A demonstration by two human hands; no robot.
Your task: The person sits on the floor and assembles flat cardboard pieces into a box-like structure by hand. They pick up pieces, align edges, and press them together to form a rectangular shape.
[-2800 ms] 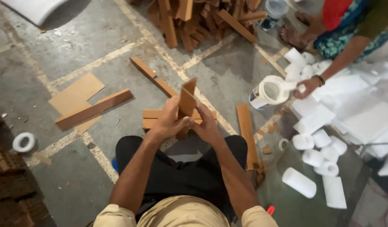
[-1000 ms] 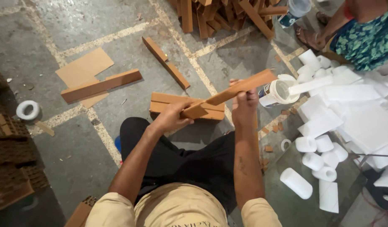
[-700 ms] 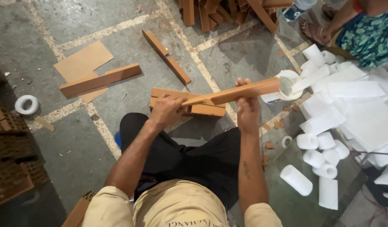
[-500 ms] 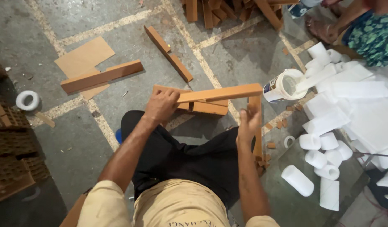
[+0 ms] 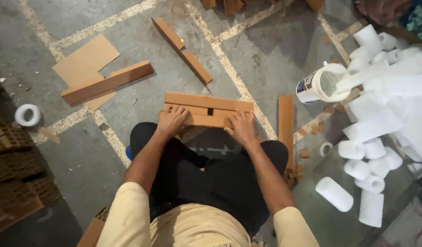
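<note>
on the grey concrete floor (image 5: pixel 275 59), just beyond the person's knees, lay the stack of brown cardboard strips (image 5: pixel 208 110) — several long flat pieces laid side by side and overlapping, with a small dark gap showing near the middle. both hands were pressed down on its near edge: the left hand (image 5: pixel 171 121) spread flat at the left end, the right hand (image 5: pixel 241 128) spread flat toward the right end, fingers open and lying on the strips rather than curled round anything. neither hand gripped; they bore down.

to my eye the step in hand was squaring and pressing the strips together so they sat flush. the next move would seem to call for keeping even pressure on both ends while the loose edges were lined up, since the far strip sat slightly askew of the near one.

a single cardboard strip (image 5: pixel 286 123) lay just right of the stack, another long one (image 5: pixel 108 82) well apart at far left over a flat cardboard sheet (image 5: pixel 85 59), and a jointed pair (image 5: pixel 181 48) farther off. a white tub (image 5: pixel 318 84) stood at far right beside white foam pieces and rolls (image 5: pixel 380 137); a tape roll (image 5: pixel 27 114) lay at far left.
</note>
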